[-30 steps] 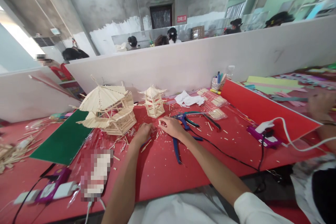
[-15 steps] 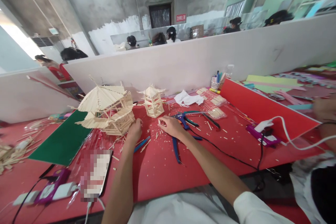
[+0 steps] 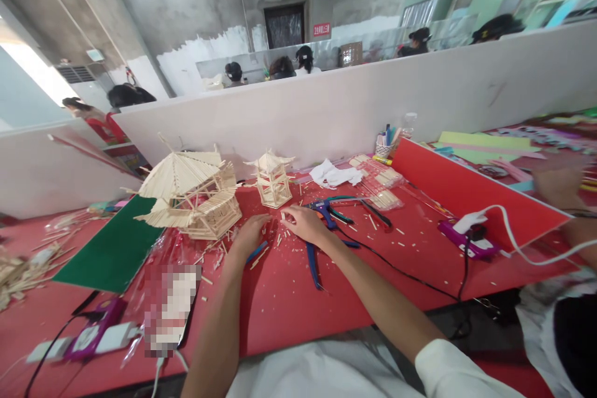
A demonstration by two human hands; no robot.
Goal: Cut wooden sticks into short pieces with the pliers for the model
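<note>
My right hand (image 3: pixel 303 224) rests low over the red table, thumb and forefinger closed around a short wooden stick (image 3: pixel 282 216). Just left of it is my left hand (image 3: pixel 250 236), its fingers drawn together and pointing at the right fingertips; what they hold, if anything, is too small to make out. A small stick pavilion (image 3: pixel 273 183) stands upright behind both hands. To the left is a larger stick pavilion (image 3: pixel 186 196) with a wide roof. Beneath the left hand lies a blue tool (image 3: pixel 257 251), partly hidden. Cut stick bits lie scattered around.
A blue glue gun (image 3: pixel 324 208) and pliers (image 3: pixel 313 264) lie by my right forearm. Stick packs (image 3: pixel 382 183), white cloth (image 3: pixel 334 174), a red board (image 3: pixel 466 186) and a green board (image 3: pixel 109 249) surround the workspace. A phone (image 3: pixel 172 311) lies front left; a co-worker's arm (image 3: pixel 564 199) shows right.
My left hand has moved right, from beside the large pavilion to close by my right hand. The right hand has stayed in place. The co-worker's hand at the right has shifted.
</note>
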